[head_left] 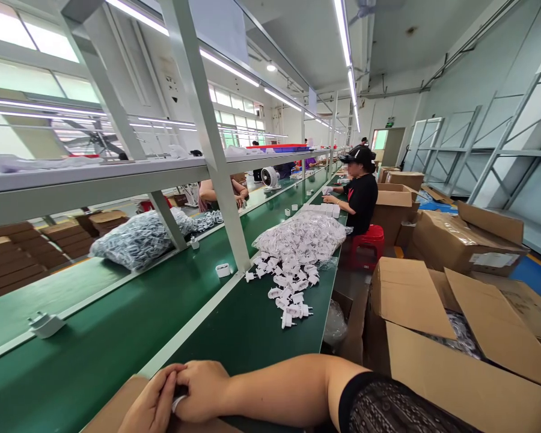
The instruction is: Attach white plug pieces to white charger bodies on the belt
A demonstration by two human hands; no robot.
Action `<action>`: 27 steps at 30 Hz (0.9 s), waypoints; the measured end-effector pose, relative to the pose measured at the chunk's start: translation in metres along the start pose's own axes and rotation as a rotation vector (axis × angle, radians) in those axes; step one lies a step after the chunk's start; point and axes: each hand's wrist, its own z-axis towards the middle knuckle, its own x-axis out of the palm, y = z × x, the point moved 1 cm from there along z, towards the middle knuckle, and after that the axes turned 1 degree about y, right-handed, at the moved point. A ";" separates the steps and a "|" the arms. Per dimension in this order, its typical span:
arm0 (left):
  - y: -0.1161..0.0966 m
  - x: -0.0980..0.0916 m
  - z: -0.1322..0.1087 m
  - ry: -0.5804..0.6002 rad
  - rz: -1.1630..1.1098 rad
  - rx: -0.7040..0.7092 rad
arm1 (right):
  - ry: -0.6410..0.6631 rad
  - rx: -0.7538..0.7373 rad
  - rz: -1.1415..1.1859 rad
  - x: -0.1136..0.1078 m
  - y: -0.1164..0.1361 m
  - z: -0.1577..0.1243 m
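At the bottom of the head view my left hand (pixel 151 404) and my right hand (pixel 204 388) meet, fingers closed and touching. Between them shows the edge of a small white plastic piece (pixel 178 402); most of it is hidden by the fingers, so its exact kind cannot be told. Below the hands is the brown cardboard of a box (pixel 112 406). Ahead on the green bench (pixel 238 325), loose white plug adapters (pixel 293 300) with two pins spill from a clear plastic bag (pixel 302 234) full of them.
A conveyor belt (pixel 130 337) runs along the left, carrying a white plug (pixel 45 325) near its far edge and another white piece (pixel 223 270). A metal post (pixel 211 132) rises between bench and belt. Open cardboard boxes (pixel 410 294) stand right. A co-worker (pixel 363 192) sits farther along.
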 end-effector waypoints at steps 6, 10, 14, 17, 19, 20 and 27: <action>-0.002 -0.002 0.001 -0.030 0.067 0.017 | 0.016 -0.028 -0.026 -0.003 0.000 -0.001; 0.000 -0.001 0.001 -0.059 0.117 0.049 | 0.028 -0.032 -0.003 -0.004 0.001 -0.002; 0.002 -0.001 0.001 -0.034 0.117 0.054 | 0.004 -0.025 0.057 0.000 -0.001 -0.002; -0.002 -0.003 0.005 -0.018 0.094 0.034 | -0.003 -0.015 0.097 0.003 -0.004 0.002; -0.008 -0.007 0.008 -0.043 0.064 0.001 | 0.011 -0.014 0.171 0.000 -0.005 0.004; -0.012 -0.008 0.009 -0.062 0.046 -0.022 | 0.018 -0.014 0.223 -0.003 -0.005 0.004; -0.031 -0.012 0.013 -0.125 -0.129 -0.140 | -0.208 -0.105 -0.014 -0.085 -0.027 -0.038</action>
